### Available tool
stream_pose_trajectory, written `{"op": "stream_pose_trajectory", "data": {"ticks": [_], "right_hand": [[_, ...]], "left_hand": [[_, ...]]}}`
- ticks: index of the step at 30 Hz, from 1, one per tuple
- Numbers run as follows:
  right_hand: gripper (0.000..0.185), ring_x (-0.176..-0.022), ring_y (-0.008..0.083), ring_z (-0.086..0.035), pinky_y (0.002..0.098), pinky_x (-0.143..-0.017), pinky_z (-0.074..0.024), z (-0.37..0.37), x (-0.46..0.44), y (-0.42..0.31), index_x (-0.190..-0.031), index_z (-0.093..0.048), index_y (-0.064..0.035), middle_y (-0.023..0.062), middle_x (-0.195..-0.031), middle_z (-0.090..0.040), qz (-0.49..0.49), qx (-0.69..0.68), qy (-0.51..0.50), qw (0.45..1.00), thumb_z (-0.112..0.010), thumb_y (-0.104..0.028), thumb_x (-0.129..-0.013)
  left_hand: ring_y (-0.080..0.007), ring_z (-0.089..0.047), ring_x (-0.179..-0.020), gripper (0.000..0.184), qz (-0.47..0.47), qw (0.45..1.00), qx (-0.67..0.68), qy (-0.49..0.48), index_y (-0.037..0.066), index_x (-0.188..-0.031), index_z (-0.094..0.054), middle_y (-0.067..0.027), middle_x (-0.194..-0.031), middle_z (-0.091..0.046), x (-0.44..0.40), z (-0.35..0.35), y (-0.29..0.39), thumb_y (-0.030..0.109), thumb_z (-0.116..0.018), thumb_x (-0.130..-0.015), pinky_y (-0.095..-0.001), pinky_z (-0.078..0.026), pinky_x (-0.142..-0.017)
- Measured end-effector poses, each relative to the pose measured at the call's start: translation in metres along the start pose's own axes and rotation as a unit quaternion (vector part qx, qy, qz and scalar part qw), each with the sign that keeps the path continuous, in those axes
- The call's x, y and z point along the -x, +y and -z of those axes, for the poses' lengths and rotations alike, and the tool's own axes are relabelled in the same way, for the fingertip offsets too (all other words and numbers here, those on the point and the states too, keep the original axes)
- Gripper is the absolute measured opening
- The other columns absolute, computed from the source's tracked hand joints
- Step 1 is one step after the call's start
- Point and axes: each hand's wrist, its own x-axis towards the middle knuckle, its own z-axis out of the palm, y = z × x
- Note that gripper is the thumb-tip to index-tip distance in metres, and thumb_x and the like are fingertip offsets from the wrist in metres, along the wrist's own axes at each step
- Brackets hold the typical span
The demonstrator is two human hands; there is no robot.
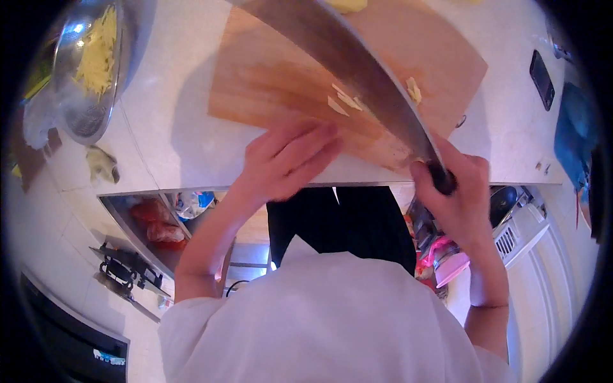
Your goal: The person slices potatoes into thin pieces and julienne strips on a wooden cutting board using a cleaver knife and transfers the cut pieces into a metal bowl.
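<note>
My right hand is wrapped round the dark handle of a large knife, whose broad blade slants up and left over the wooden cutting board. Near the board's front edge, my left hand hovers with bent fingers close together; whether anything small is in them cannot be made out. Several thin pale-yellow strips lie on the board between my left fingertips and the blade. More yellow pieces rest to the right of the blade. A larger yellow piece shows at the top edge, partly out of view.
A metal bowl with yellow shreds stands at the upper left, a crumpled cloth below it. A phone lies at the right. Below the counter edge are an open compartment with red bags and a white rack.
</note>
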Motion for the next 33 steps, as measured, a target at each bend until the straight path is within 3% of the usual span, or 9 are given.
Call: {"op": "stream_pose_trajectory", "data": {"ticks": [4, 7, 10, 11, 18, 23, 26, 30, 33], "right_hand": [[0.061, -0.051, 0.0195, -0.055, 0.0281, -0.047, -0.0429, 0.033, 0.006, -0.007, -0.115, -0.062, -0.0160, 0.0037, -0.060, -0.053, 0.139, 0.210, -0.031, 0.967, -0.063, 0.000, -0.056], [0.055, -0.048, 0.0120, -0.049, 0.0264, -0.045, -0.0401, 0.023, -0.018, -0.020, -0.112, -0.063, -0.0190, -0.0002, -0.056, -0.043, 0.328, 0.374, 0.032, 0.867, -0.066, -0.009, -0.058], [0.039, -0.051, 0.0109, -0.049, 0.0248, -0.046, -0.0404, -0.006, -0.067, -0.046, -0.099, -0.062, -0.0159, -0.0016, -0.059, -0.045, 0.478, 0.326, 0.099, 0.809, -0.065, -0.015, -0.060], [0.026, -0.055, 0.0108, -0.049, 0.0242, -0.047, -0.0407, -0.013, -0.082, -0.063, -0.086, -0.058, -0.0148, -0.0025, -0.062, -0.045, 0.514, 0.356, 0.091, 0.775, -0.064, -0.018, -0.061], [0.024, -0.059, 0.0110, -0.049, 0.0225, -0.048, -0.0373, -0.068, -0.181, -0.149, -0.088, -0.049, -0.0172, -0.0020, -0.063, -0.045, 0.695, 0.316, 0.110, 0.636, -0.059, -0.019, -0.066], [0.032, -0.059, 0.0136, -0.052, 0.0249, -0.048, -0.0389, -0.078, -0.182, -0.167, -0.102, -0.047, -0.0164, -0.0002, -0.064, -0.047, 0.645, 0.392, 0.063, 0.653, -0.056, -0.016, -0.072], [0.035, -0.055, 0.0140, -0.051, 0.0258, -0.046, -0.0391, -0.050, -0.128, -0.141, -0.100, -0.055, -0.0173, -0.0003, -0.062, -0.046, 0.537, 0.353, 0.003, 0.766, -0.060, -0.014, -0.066], [0.032, -0.050, 0.0126, -0.051, 0.0263, -0.046, -0.0390, -0.021, -0.028, -0.058, -0.098, -0.062, -0.0137, 0.0023, -0.058, -0.051, 0.268, 0.052, -0.076, 0.959, -0.062, -0.007, -0.067], [0.011, -0.042, 0.0107, -0.047, 0.0260, -0.041, -0.0369, -0.015, 0.055, 0.003, -0.086, -0.059, -0.0044, 0.0035, -0.051, -0.049, -0.073, -0.216, -0.093, 0.969, -0.057, -0.010, -0.077]], "left_hand": [[-0.0156, -0.060, -0.088, 0.026, 0.015, 0.999, 0.035, 0.016, 0.011, -0.095, -0.066, -0.0011, -0.102, -0.062, -0.020, 0.078, 0.055, 0.013, -0.069, -0.070, -0.0287, -0.050, -0.074], [-0.0182, -0.055, -0.107, 0.041, -0.011, 0.985, 0.028, -0.171, 0.008, -0.109, -0.060, -0.0045, -0.116, -0.057, -0.048, 0.141, 0.059, 0.021, -0.069, -0.072, -0.0329, -0.044, -0.089], [-0.0256, -0.039, -0.125, 0.056, 0.132, 0.936, 0.031, -0.325, 0.007, -0.123, -0.050, -0.0106, -0.129, -0.047, -0.062, 0.175, 0.041, 0.046, -0.048, -0.083, -0.0393, -0.031, -0.101], [-0.0259, -0.026, -0.133, 0.081, 0.168, 0.905, 0.019, -0.391, 0.005, -0.137, -0.029, -0.0119, -0.141, -0.031, -0.059, 0.191, 0.030, 0.054, -0.049, -0.076, -0.0418, -0.019, -0.107], [-0.0248, -0.016, -0.136, 0.083, 0.132, 0.920, -0.116, -0.350, 0.005, -0.139, -0.022, -0.0109, -0.146, -0.019, -0.027, 0.249, -0.074, 0.051, -0.053, -0.077, -0.0406, -0.016, -0.110], [-0.0268, -0.018, -0.135, 0.079, 0.260, 0.952, -0.033, -0.161, 0.003, -0.139, -0.024, -0.0132, -0.146, -0.021, 0.014, 0.278, -0.232, 0.062, -0.024, -0.087, -0.0376, -0.008, -0.110], [-0.0259, -0.022, -0.134, 0.075, 0.324, 0.942, 0.081, -0.022, 0.003, -0.138, -0.027, -0.0108, -0.143, -0.030, 0.000, 0.276, -0.217, 0.059, -0.025, -0.088, -0.0377, -0.010, -0.110], [-0.0220, -0.048, -0.115, 0.055, 0.301, 0.913, 0.147, 0.235, 0.000, -0.118, -0.051, -0.0125, -0.117, -0.055, -0.006, 0.229, -0.153, 0.043, -0.028, -0.093, -0.0363, -0.031, -0.101], [-0.0212, -0.054, -0.106, 0.049, 0.341, 0.896, 0.177, 0.221, 0.000, -0.107, -0.056, -0.0129, -0.106, -0.061, 0.007, 0.147, -0.083, 0.040, -0.032, -0.092, -0.0355, -0.038, -0.094]]}}
